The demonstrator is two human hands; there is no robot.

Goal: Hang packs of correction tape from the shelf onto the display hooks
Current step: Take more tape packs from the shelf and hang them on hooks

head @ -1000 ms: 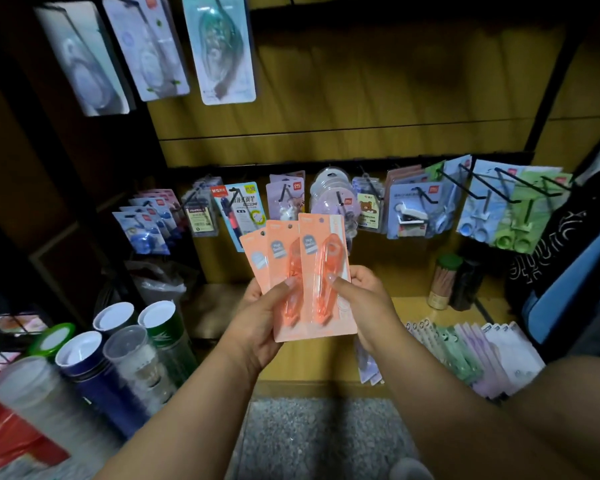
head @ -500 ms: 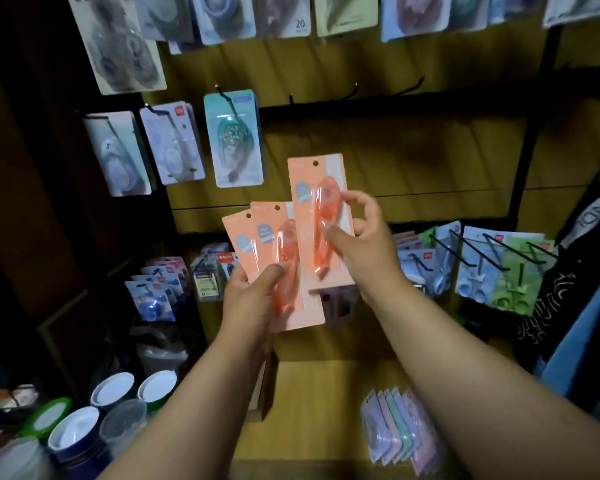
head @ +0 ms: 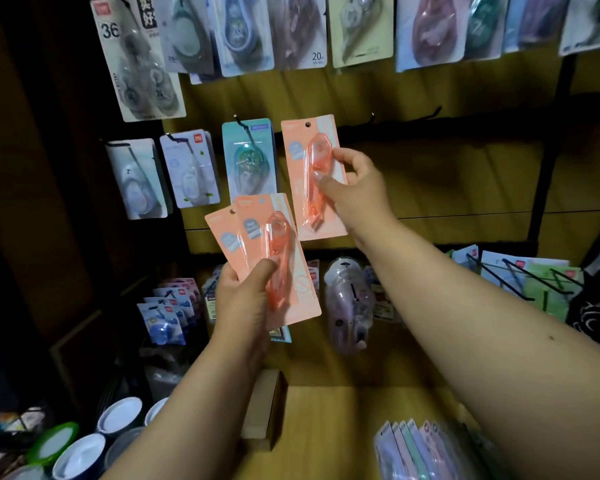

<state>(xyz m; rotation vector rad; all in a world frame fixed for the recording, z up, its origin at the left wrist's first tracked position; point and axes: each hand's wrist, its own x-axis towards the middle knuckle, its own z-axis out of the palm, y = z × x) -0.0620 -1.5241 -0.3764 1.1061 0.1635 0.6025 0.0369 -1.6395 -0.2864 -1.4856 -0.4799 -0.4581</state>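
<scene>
Holding one orange correction-tape pack (head: pixel 313 178) upright in my right hand (head: pixel 355 192), thumb clamped over its blister; its punched hole sits at the top, level with and left of an empty display hook (head: pixel 426 114); my left hand (head: pixel 245 299) grips the remaining orange packs (head: pixel 274 258) lower down; the right hand is nearer the hook.

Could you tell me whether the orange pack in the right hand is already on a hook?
Not yet. The right hand holds the orange pack upright, and its punched hole shows with no hook through it.
</scene>
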